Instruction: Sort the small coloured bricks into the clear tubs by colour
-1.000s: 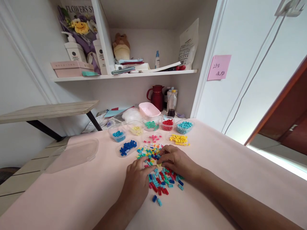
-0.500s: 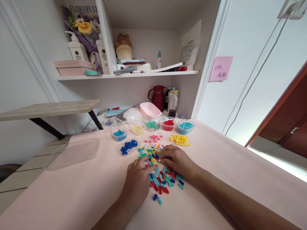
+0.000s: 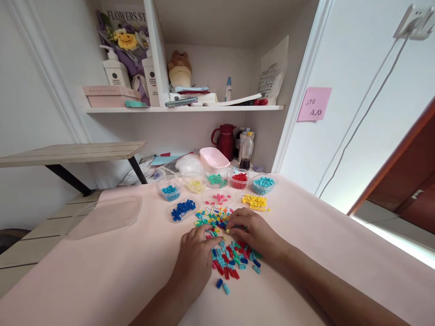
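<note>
A mixed pile of small toy building bricks (image 3: 227, 259) in many colours lies on the pink table cover. My left hand (image 3: 194, 253) rests at the pile's left side, thumb and fingers spread apart. Close to that thumb's tip is a small yellowish brick, not gripped as far as I can see. From the right, my right hand (image 3: 253, 230) reaches over the pile. Its thumb and fingertips pinch a small pale yellow brick (image 3: 228, 231). Two loose bricks, one dark blue (image 3: 219, 283) and one light blue (image 3: 226, 289), lie nearest me.
Clear tubs of sorted bricks stand behind the pile: dark blue (image 3: 183, 210), yellow (image 3: 254, 202), red (image 3: 239, 180), green (image 3: 216, 181) and others. A pink basin (image 3: 215, 157) and a red jug (image 3: 225, 141) are farther back. A clear lid (image 3: 112, 213) lies left.
The camera view has shifted slightly, so everything sits a little lower. Both hands keep nearly the same places, and the pale yellow brick stays at my right fingertips.
</note>
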A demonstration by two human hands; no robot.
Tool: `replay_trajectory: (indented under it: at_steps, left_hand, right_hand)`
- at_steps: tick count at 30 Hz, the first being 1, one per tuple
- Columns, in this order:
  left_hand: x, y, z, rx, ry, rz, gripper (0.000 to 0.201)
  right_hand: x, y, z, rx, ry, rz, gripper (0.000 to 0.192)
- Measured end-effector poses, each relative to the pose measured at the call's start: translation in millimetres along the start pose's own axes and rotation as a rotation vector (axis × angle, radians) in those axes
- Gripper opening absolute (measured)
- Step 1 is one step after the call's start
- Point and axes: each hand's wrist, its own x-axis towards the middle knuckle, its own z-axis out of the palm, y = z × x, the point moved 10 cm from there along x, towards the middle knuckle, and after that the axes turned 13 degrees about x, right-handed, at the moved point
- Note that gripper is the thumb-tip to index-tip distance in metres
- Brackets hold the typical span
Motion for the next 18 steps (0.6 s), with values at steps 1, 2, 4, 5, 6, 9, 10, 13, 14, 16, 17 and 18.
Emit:
replay_trajectory:
  at_steps: [1,2,4,5,6,9,10,13,14,16,17,18]
  left_hand:
    - [-0.1,-0.3,-0.1,-0.008,-0.001,-0.003,0.056]
    - [-0.2,-0.5,-0.1,-0.015,-0.002,-0.006,0.056]
    - [-0.4,-1.2,-0.6,-0.030,-0.001,-0.015,0.055]
    - [-0.5,-1.4,-1.2,-0.037,0.003,-0.020,0.054]
    - [-0.7,-1.6,-1.9,-0.043,0.008,-0.025,0.054]
    - [-1.9,-0.5,-3.6,-0.062,0.023,-0.021,0.055]
    - [-2.3,0.1,-4.0,-0.067,0.027,-0.017,0.055]
    - [-3.0,0.3,-4.5,-0.088,0.034,-0.008,0.055]
    - [-3.0,-0.4,-4.6,-0.096,0.038,-0.010,0.055]
    - [-2.5,-2.8,-4.6,-0.117,0.045,-0.020,0.054]
    - [-2.1,-4.2,-4.5,-0.129,0.048,-0.027,0.054]
    - [-1.8,-5.5,-4.5,-0.141,0.052,-0.032,0.053]
  right_hand:
    - [-0.5,3.1,-3.9,0.016,0.020,0.029,0.013]
    - [-0.8,6.5,-7.0,0.037,0.034,0.059,0.013]
    - [0.7,12.4,-9.8,0.086,0.042,0.116,0.012]
    - [3.3,13.9,-9.6,0.110,0.037,0.138,0.011]
    - [7.6,14.0,-9.0,0.128,0.029,0.153,0.011]
    - [33.6,8.0,-9.8,0.117,0.034,0.159,0.011]
    - [46.7,4.5,-11.6,0.092,0.051,0.147,0.011]
    - [93.0,-3.6,-22.1,-0.007,0.157,0.106,0.012]
    - [107.8,-3.4,-26.6,-0.039,0.205,0.110,0.013]
    - [132.7,-0.5,-32.3,-0.066,0.270,0.121,0.019]
    - [141.6,1.3,-32.8,-0.062,0.278,0.122,0.024]
    - [147.3,2.8,-32.8,-0.050,0.277,0.122,0.028]
